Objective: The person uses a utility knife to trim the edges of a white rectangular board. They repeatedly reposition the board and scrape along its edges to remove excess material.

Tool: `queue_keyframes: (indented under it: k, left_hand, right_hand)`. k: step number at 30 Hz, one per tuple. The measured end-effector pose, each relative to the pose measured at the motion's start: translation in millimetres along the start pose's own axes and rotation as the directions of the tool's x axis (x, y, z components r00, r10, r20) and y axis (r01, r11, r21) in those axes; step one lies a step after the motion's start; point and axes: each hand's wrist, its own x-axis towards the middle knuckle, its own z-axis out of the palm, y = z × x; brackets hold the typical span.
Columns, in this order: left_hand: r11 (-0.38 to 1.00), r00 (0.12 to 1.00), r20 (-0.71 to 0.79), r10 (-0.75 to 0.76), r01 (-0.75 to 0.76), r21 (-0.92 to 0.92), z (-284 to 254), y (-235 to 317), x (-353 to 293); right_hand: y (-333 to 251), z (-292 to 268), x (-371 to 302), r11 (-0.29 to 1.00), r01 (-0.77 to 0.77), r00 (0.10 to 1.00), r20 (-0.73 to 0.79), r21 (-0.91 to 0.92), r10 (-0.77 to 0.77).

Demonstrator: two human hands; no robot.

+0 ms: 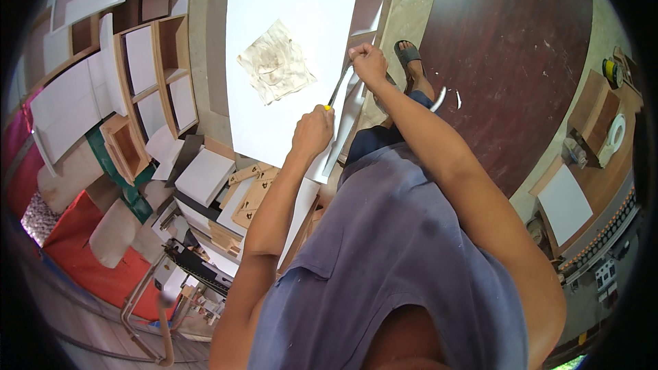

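My left hand is closed around a slim tool with a yellow collar and a narrow dark blade, probably a knife. Its blade points up toward my right hand, along the near right edge of a white panel. Fingers pinched, my right hand is just off that edge, at the upper end of a narrow white strip. Whether the strip is loose or still attached there is too small to tell. A stained, crumpled cloth lies on the panel, left of both hands.
Wooden cabinet frames with white panels crowd the left side. Below them are stacked boards. A dark reddish board covers the floor at right, with white scraps. Farther right stands a bench with a tape roll.
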Motion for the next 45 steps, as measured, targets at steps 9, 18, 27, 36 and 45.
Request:
queue_keyframes:
  k: [9,18,27,36,45]
  left_hand:
    - [0.998,0.996,-0.060,0.058,-0.056,0.026,23.9,-3.6,30.4]
    - [1.000,1.000,0.001,0.010,-0.010,0.013,17.1,-22.5,-23.3]
    - [0.999,0.997,-0.058,0.045,-0.044,0.017,32.3,-22.2,-10.9]
    - [0.997,0.997,-0.050,0.058,-0.055,0.050,44.1,-33.7,-22.3]
    - [0.998,0.999,0.003,0.049,-0.049,0.029,22.7,-38.4,-41.1]
  right_hand:
    - [15.7,4.1,30.8,0.997,-0.067,0.994,-0.088,0.027,0.069]
    - [14.4,13.6,-36.6,0.990,0.104,0.989,-0.092,-0.098,-0.113]
    - [16.7,7.8,-17.3,0.999,-0.002,0.999,-0.046,0.035,0.003]
    - [17.9,15.6,-43.4,0.999,0.002,0.995,-0.097,-0.041,-0.006]
    - [25.0,20.0,-51.1,0.996,0.073,0.996,-0.053,-0.048,-0.076]
